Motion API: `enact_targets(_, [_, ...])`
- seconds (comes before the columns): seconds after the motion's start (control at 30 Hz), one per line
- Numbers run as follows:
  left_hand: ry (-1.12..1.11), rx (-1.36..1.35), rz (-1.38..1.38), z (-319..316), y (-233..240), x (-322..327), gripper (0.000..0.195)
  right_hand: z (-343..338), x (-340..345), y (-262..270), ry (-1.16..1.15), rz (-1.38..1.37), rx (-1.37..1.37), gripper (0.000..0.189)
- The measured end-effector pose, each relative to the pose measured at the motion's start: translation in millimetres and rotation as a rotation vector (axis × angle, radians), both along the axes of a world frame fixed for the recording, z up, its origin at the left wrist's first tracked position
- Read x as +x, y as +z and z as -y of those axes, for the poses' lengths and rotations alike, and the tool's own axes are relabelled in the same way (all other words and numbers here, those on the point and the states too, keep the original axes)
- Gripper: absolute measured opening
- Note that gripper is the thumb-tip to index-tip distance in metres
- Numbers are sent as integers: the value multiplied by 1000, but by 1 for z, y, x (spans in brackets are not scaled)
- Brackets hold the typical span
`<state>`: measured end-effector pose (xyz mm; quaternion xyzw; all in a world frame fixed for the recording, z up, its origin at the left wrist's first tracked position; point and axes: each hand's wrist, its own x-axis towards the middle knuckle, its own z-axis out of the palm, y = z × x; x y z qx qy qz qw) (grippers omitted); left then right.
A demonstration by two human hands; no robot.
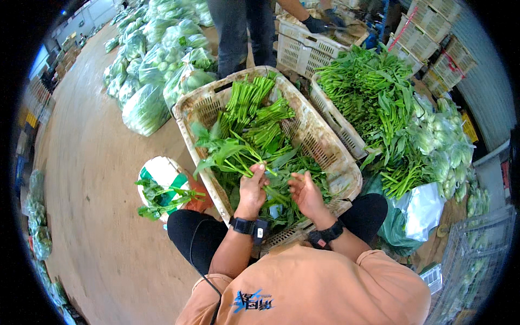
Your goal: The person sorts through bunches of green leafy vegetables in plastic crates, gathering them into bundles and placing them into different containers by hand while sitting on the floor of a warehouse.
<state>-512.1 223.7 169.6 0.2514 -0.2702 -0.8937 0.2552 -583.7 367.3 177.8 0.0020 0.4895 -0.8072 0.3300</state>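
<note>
My left hand [252,187] grips a few stems of leafy greens [227,156], whose leaves point up and to the left. To its right, my right hand [305,191] is raised with its fingers apart and nothing seen in them. Both hands are over a dirty white plastic crate [331,150] standing between my knees. Trimmed bundles of green stems [248,99] are stacked in its far end. Loose leaves and stems [310,168] cover the near end, partly hidden by my hands.
A white and green tub [160,167] with cut greens on top stands at left. On the right, a second crate [339,124] is heaped with leafy greens [371,89]. Bagged vegetables [150,107] line the floor. Beyond my crate stands a person [245,34] by another white crate [302,50].
</note>
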Motion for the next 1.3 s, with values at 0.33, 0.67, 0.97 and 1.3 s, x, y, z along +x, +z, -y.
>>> enact_targets(0.33, [-253,-390,278,-14,-8,2,13,8,-2,-15,382,-473,385,24])
enact_targets(0.67, [-407,-589,412,-10,-11,9,7,0,-1,-31,361,-688,474,19])
enact_targets(0.97, [-451,-680,422,-12,-11,9,9,-8,-1,-13,427,-741,618,23])
enact_targets(1.3, [-432,-664,397,-14,-16,16,11,-13,-4,-17,512,-786,631,25])
